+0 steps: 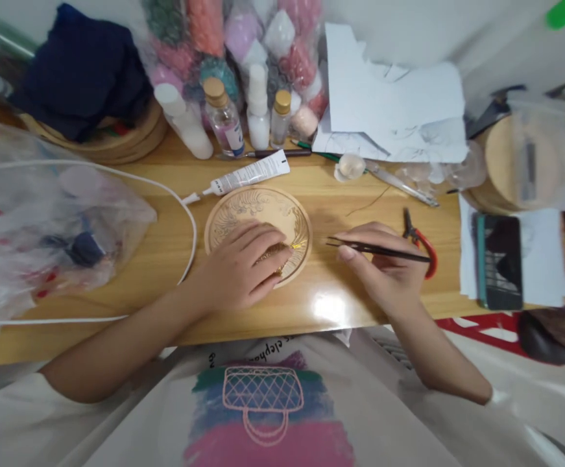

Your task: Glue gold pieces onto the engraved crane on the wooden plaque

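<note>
My left hand (248,263) lies palm down on a round wooden disc (224,211) carved or drawn with a curling pattern. Its fingers are stretched out over the disc's lower middle. Gold-coloured thread or wire (298,246) shows past the fingertips and between the fingers; what lies under the palm is hidden. To the right of the disc, my right hand (384,266) grips dark tweezers (379,249). Their tips point left, slightly apart and clear of the disc. Red-handled pliers (428,256) lie just behind that hand.
A white glue tube (253,174) lies above the disc. Behind stand several bottles (224,117) and bags of coloured material. White papers (394,104) lie at the back, a phone (502,263) at the right. A plastic bag (63,227) and white cable (165,188) occupy the left.
</note>
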Available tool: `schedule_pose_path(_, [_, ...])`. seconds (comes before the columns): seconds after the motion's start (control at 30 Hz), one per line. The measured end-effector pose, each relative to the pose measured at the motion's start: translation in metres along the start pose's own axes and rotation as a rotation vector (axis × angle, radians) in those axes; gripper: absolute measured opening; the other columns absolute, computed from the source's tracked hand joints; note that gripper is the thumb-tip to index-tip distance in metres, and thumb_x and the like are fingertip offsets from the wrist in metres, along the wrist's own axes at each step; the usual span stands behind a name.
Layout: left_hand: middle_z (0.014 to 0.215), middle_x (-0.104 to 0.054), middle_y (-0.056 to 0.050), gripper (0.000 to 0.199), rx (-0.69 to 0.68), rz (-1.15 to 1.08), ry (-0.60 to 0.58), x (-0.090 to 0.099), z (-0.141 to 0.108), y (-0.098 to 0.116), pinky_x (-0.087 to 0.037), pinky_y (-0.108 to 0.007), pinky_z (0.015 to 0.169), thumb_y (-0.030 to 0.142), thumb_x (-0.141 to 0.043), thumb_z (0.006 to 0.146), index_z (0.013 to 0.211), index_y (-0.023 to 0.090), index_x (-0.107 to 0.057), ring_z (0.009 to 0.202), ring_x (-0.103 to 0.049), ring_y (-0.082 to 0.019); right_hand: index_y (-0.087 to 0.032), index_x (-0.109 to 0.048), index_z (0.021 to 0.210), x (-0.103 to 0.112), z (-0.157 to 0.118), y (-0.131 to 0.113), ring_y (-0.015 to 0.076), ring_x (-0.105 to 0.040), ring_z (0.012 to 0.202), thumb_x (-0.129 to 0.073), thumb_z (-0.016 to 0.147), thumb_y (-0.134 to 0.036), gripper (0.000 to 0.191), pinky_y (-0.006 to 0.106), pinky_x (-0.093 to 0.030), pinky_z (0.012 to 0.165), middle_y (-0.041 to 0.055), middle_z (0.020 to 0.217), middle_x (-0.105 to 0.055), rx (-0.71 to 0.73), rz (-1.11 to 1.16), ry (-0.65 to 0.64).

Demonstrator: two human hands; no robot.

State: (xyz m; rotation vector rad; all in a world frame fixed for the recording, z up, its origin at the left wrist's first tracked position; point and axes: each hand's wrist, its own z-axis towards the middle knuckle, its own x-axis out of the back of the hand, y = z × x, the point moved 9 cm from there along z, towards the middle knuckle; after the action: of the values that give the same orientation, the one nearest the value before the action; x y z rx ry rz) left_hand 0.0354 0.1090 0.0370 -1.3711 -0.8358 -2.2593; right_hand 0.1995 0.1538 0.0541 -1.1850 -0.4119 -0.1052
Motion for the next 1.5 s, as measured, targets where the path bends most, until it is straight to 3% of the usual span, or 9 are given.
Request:
schedule_pose_path(0.17, [0.114,-0.065,-0.015,0.026,-0.042,-0.021,0.02,0.001,0.0,-0.002,-0.054,-0.047,0.097,0.019,-0.055,0.09,0.114,0.01,-0.06,0.109,-0.062,-0.028,-0.021,-0.075,0.097,-0.026,0.008,-0.006,0.0132,-0.07,0.077,-0.073,0.082,-0.013,0.017,0.025,-0.057,0.07,0.0032,0.088,-0.076,0.168,-0.062,-0.193])
schedule_pose_path(0.37, [0.113,-0.066,-0.01,0.023,-0.008,0.014,0.03,0.002,0.002,-0.002,-0.053,-0.041,0.1,0.019,-0.048,0.094,0.112,0.014,-0.06,0.108,-0.064,-0.024,-0.021,-0.076,0.096,-0.038,0.001,0.009,0.0124,-0.069,0.07,-0.071,0.084,-0.012,0.016,0.024,-0.056,0.062,0.0024,0.082,-0.076,0.117,-0.01,-0.253])
schedule_pose_path(0.57, [0.113,-0.067,-0.015,0.024,-0.026,-0.004,0.008,0.003,0.002,-0.001,-0.053,-0.046,0.099,0.018,-0.055,0.09,0.112,0.012,-0.06,0.108,-0.064,-0.027,-0.021,-0.076,0.097,-0.039,0.003,0.009,0.0123,-0.07,0.072,-0.07,0.084,-0.011,0.017,0.024,-0.058,0.066,0.0023,0.082,-0.076,0.093,0.014,-0.288])
schedule_pose_path(1.03, [0.117,-0.067,-0.011,0.022,0.0,0.035,-0.026,0.001,0.0,0.0,-0.051,-0.044,0.105,0.023,-0.049,0.095,0.113,0.014,-0.06,0.115,-0.063,-0.025,-0.021,-0.076,0.098,-0.041,0.004,0.01,0.0128,-0.069,0.072,-0.068,0.087,-0.012,0.016,0.025,-0.058,0.066,0.0035,0.083,-0.076,0.1,0.003,-0.361])
schedule_pose_path(1.3, [0.115,-0.068,-0.011,0.02,0.006,0.028,-0.019,0.001,0.001,-0.002,-0.054,-0.044,0.099,0.024,-0.054,0.092,0.11,0.02,-0.062,0.111,-0.065,-0.027,-0.021,-0.076,0.099,-0.042,0.004,0.011,0.013,-0.071,0.075,-0.068,0.086,-0.011,0.018,0.024,-0.058,0.067,0.0033,0.084,-0.077,0.082,0.016,-0.365])
schedule_pose_path(1.5, [0.113,-0.069,-0.01,0.017,-0.01,0.087,-0.034,0.001,0.003,0.001,-0.055,-0.042,0.097,0.024,-0.054,0.094,0.106,0.018,-0.064,0.109,-0.066,-0.025,-0.022,-0.076,0.097,-0.036,0.006,0.014,0.0132,-0.069,0.071,-0.07,0.086,-0.016,0.014,0.026,-0.057,0.066,0.0022,0.081,-0.076,0.032,0.029,-0.326])
